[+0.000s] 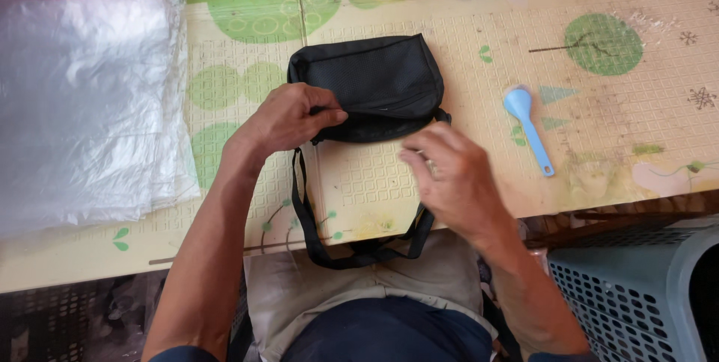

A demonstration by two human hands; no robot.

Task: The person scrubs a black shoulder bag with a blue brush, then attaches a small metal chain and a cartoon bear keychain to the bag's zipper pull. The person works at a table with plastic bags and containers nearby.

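Fingers of left hand [288, 116] pinching black shoulder bag [372, 85] near patterned tabletop's [464, 55] front edge; right hand [453, 175] loosely curled, empty, blurred.

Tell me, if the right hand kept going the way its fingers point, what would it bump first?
Probably the black bag: the right hand points up-left toward its near edge, though its height above the table is unclear.

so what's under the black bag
The bag lies flat on the patterned table, its strap trailing off the near edge. Anything beneath or inside the bag is hidden.
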